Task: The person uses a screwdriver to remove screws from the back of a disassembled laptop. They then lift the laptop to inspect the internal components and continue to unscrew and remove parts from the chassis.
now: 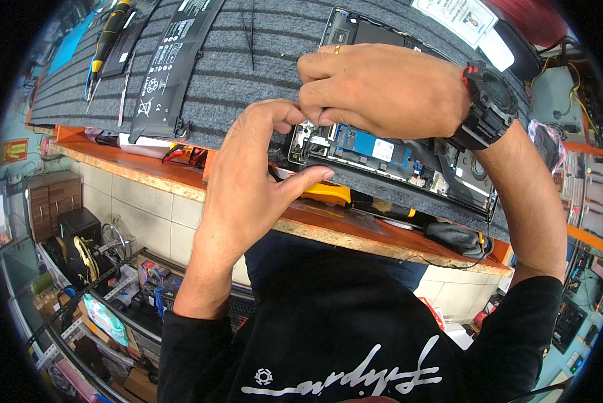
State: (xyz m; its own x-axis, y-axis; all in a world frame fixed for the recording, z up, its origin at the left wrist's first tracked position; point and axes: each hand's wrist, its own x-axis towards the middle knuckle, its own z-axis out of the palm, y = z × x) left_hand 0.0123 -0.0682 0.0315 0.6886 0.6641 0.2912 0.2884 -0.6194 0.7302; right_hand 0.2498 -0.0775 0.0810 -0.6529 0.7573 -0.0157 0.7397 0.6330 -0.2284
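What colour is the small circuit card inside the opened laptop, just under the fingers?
Blue, with a white sticker; the circuit card shows in the head view.

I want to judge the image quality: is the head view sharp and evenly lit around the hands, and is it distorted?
Head view: both hands, left hand and right hand, and the opened laptop look sharp under even light, without strong glare; the fisheye bends the orange bench edge and leaves the picture corners black.
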